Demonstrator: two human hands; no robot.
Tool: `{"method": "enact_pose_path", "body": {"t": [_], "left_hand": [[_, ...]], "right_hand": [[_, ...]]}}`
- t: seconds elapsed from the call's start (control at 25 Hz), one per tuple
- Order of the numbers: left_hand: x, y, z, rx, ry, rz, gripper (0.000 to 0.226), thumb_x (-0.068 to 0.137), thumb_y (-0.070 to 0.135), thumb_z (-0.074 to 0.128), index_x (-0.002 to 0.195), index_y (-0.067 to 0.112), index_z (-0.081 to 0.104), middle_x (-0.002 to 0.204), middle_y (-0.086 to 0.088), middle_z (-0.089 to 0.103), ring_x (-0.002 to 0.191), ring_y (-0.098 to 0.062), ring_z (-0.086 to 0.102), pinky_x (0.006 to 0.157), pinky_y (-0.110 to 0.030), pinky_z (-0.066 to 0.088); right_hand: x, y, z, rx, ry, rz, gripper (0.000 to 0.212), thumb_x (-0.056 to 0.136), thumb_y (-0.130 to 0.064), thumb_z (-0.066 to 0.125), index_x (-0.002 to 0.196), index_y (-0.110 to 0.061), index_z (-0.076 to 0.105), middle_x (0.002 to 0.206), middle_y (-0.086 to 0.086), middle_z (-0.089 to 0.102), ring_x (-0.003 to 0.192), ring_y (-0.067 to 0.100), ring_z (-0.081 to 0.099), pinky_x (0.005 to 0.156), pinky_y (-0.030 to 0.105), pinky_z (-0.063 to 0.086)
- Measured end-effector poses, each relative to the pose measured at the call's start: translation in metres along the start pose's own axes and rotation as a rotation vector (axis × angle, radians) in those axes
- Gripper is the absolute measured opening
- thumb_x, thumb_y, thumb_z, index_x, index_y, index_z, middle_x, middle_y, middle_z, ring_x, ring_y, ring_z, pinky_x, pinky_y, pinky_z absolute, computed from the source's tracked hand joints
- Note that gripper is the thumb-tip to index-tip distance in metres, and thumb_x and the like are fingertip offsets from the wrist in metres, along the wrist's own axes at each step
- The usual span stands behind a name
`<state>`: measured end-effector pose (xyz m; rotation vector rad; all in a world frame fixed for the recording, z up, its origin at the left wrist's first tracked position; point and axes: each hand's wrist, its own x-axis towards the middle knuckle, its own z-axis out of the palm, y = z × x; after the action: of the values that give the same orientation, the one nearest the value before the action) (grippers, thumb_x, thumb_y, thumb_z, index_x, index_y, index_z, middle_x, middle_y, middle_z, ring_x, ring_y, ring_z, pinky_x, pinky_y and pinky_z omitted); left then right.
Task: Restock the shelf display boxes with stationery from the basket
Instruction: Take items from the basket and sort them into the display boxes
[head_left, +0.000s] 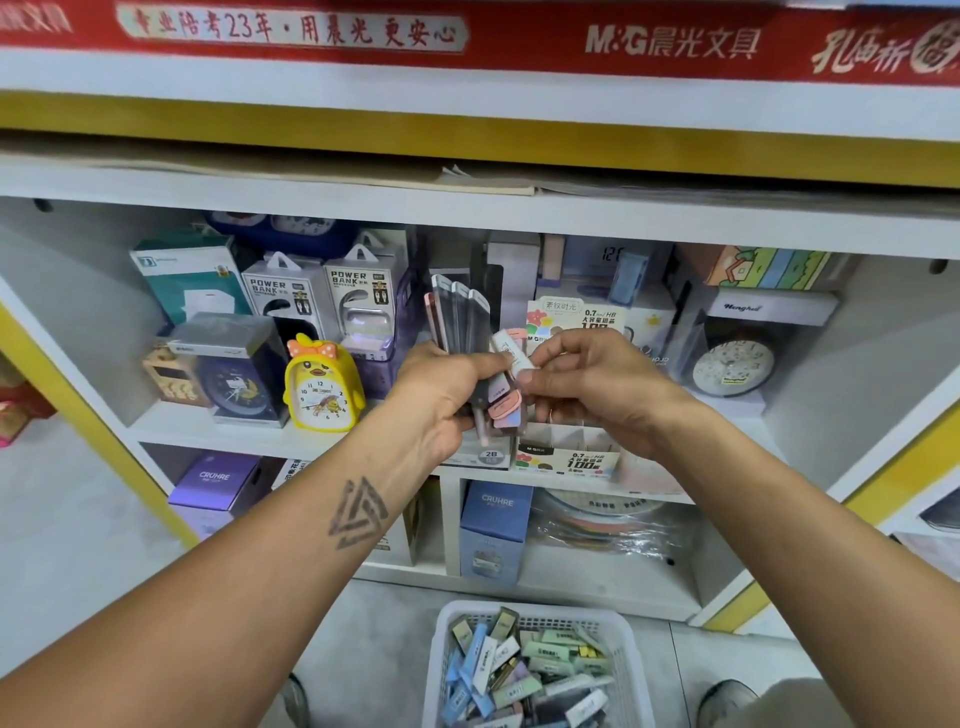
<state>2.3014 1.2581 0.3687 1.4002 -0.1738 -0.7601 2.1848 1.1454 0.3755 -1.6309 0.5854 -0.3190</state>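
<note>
Down at the person's feet a white basket (535, 623) sits on the floor, heaped with small flat packs (524, 670) in blue, green, white and grey, lying every which way. Above it both forearms reach up toward the shelf; the left one carries a triangular tattoo (358, 512). The left hand (441, 395) is curled round a fan of slim lead cases (465, 322), grey and pink, their upper ends standing up past the fingers and their lower ends poking out below the palm. The right hand (587, 384) meets it from the other side, its thumb and fingers pinching one white case (511, 353) at the edge of that fan, so the two hands touch around the bundle. Just behind and below the hands stands a cardboard display box (569, 452) on the shelf edge, printed with 0.7 HB, with a 2B box (485, 457) just beside it on the left. Farther back on the same shelf are a yellow duck clock (322, 387), two power-bank packs (322, 301) and a round clock (732, 364) in a clear box to the right. On the shelf below stand boxes marked CRUHRE (496, 530). Across the top runs a red banner (519, 36).
</note>
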Motion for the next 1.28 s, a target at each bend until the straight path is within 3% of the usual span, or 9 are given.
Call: {"method": "enact_pose_path", "body": {"t": [0.08,0.32,0.48,0.64,0.72,0.84,1.04,1.16,1.28], "left_hand": [[0.002,0.002,-0.005,-0.011,0.01,-0.009,0.037,0.076,-0.003,0.077,0.111,0.001,0.065,0.066,-0.011,0.071,0.051,-0.021,0.067,0.057,-0.044,0.06],[0.01,0.026,-0.034,-0.079,0.055,-0.016,0.033,0.079,-0.004,0.074,0.11,0.003,0.064,0.068,-0.014,0.069,0.051,-0.024,0.064,0.062,-0.051,0.06],[0.016,0.037,-0.059,-0.071,0.063,-0.041,0.025,0.083,-0.003,0.07,0.105,0.005,0.062,0.069,-0.012,0.064,0.054,-0.023,0.062,0.06,-0.043,0.057],[0.02,0.036,-0.075,-0.061,0.067,-0.062,0.022,0.081,-0.004,0.071,0.101,0.004,0.065,0.073,-0.012,0.067,0.057,-0.023,0.065,0.062,-0.045,0.06],[0.021,0.036,-0.081,-0.054,0.066,-0.058,0.021,0.081,-0.003,0.072,0.1,0.003,0.066,0.073,-0.013,0.068,0.056,-0.023,0.065,0.069,-0.05,0.06],[0.022,0.037,-0.088,-0.057,0.06,-0.065,0.017,0.08,-0.003,0.073,0.094,0.003,0.067,0.071,-0.013,0.068,0.053,-0.022,0.065,0.062,-0.045,0.059],[0.022,0.039,-0.092,-0.077,0.055,-0.068,0.021,0.08,-0.006,0.071,0.099,0.003,0.067,0.066,-0.012,0.069,0.049,-0.021,0.066,0.052,-0.041,0.057],[0.023,0.038,-0.092,-0.088,0.063,-0.061,0.027,0.08,-0.008,0.071,0.105,0.001,0.067,0.065,-0.013,0.07,0.05,-0.022,0.067,0.053,-0.044,0.058],[0.022,0.038,-0.092,-0.088,0.065,-0.059,0.029,0.08,-0.009,0.07,0.107,-0.001,0.066,0.061,-0.013,0.069,0.048,-0.022,0.067,0.047,-0.041,0.056]], "right_hand": [[0.0,-0.002,-0.004,0.041,0.066,-0.011,0.013,0.086,0.008,0.07,0.097,0.006,0.064,0.083,0.028,0.071,0.056,0.024,0.065,0.052,0.025,0.054],[0.007,-0.001,-0.002,0.043,0.159,-0.045,0.015,0.088,0.005,0.07,0.1,-0.003,0.073,0.08,0.017,0.074,0.064,0.022,0.073,0.06,0.021,0.058],[0.01,0.003,0.014,-0.243,0.104,-0.133,0.006,0.088,-0.009,0.075,0.093,-0.011,0.079,0.087,0.001,0.076,0.08,0.016,0.075,0.076,0.028,0.059],[0.02,0.008,0.028,-0.708,0.147,-0.3,0.025,0.09,-0.007,0.071,0.111,-0.02,0.074,0.08,-0.015,0.057,0.073,0.002,0.057,0.066,0.012,0.041],[0.024,0.009,0.03,-0.751,0.176,-0.35,0.028,0.089,-0.004,0.071,0.112,-0.021,0.072,0.079,-0.014,0.056,0.074,0.001,0.054,0.069,0.014,0.04],[0.031,0.011,0.033,-0.826,0.184,-0.4,0.026,0.089,-0.006,0.071,0.11,-0.021,0.073,0.082,-0.007,0.062,0.081,0.014,0.06,0.078,0.028,0.05],[0.044,0.022,0.047,-0.947,0.205,-0.492,0.03,0.096,-0.009,0.062,0.124,-0.018,0.07,0.116,0.007,0.073,0.111,0.029,0.065,0.096,0.038,0.052],[0.051,0.033,0.06,-0.951,0.172,-0.49,0.028,0.096,-0.007,0.06,0.122,-0.016,0.062,0.103,0.014,0.071,0.096,0.035,0.066,0.085,0.044,0.056],[0.056,0.04,0.068,-0.925,0.145,-0.508,0.017,0.093,-0.005,0.064,0.101,-0.016,0.054,0.086,0.006,0.066,0.08,0.026,0.063,0.074,0.045,0.057]]}}
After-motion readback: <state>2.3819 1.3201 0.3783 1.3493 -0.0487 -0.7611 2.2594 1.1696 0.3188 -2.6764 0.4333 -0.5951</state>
